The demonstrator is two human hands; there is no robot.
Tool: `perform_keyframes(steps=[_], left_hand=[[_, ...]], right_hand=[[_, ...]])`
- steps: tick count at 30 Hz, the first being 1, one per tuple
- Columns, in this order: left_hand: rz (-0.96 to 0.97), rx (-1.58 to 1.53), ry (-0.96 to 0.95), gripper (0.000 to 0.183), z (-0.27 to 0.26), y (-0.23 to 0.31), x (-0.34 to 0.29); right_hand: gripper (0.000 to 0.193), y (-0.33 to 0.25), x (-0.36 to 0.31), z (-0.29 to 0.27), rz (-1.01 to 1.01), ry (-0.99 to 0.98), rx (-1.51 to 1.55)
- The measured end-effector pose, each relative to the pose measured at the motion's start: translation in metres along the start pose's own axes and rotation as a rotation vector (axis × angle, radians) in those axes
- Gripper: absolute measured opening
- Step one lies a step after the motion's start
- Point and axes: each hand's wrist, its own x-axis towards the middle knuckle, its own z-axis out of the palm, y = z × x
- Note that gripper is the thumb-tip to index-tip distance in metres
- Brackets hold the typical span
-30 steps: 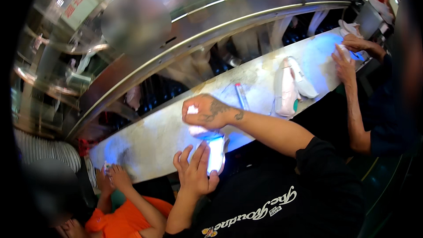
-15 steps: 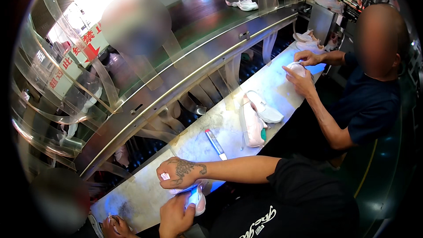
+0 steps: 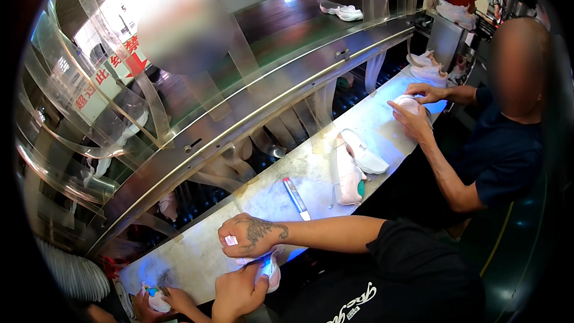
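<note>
My right hand [image 3: 254, 234], with a tattoo on its back, is closed in a fist around a small white piece [image 3: 231, 240]; only its end pokes out between the fingers. The fist rests over a pale pink-and-white shoe [image 3: 272, 275] at the near edge of the bench. Below it, my left hand [image 3: 239, 290] grips this shoe, its thumb along the side. Blue light falls on the shoe's opening, and my right hand covers the far part. Beyond my right forearm lies a blue-and-white marker pen [image 3: 297, 199] with a red end.
A pale pink shoe [image 3: 345, 174] and a white shoe [image 3: 365, 152] lie on the narrow bench [image 3: 257, 194]. At right, a co-worker handles a white shoe [image 3: 406, 105]; another's hands hold a shoe [image 3: 159, 300] at lower left. A metal-framed conveyor [image 3: 281, 98] with clear hanging strips runs behind.
The view has shifted slightly, so most things sit a little lower and farther right. My hands keep their hold. At lower left, the co-worker's head has left view and their shoe shows more.
</note>
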Motion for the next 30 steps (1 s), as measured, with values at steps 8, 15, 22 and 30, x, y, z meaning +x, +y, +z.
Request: perform_keyframes(steps=[8, 15, 22, 30], left_hand=[[0.419, -0.208, 0.691, 0.064, 0.05, -0.035, -0.001], [0.525, -0.185, 0.861, 0.052, 0.067, -0.041, 0.021], [0.619, -0.473, 0.747, 0.053, 0.056, -0.06, 0.042], [0.625, -0.405, 0.69, 0.063, 0.044, -0.049, 0.043]], right_hand=[[0.028, 0.015, 0.001, -0.026, 0.124, -0.009, 0.188], [0.057, -0.002, -0.029, -0.027, 0.052, 0.396, -0.009], [0.059, -0.024, -0.085, -0.043, -0.185, -0.035, 0.004], [0.048, -0.025, -0.077, -0.05, -0.299, -0.053, -0.143]])
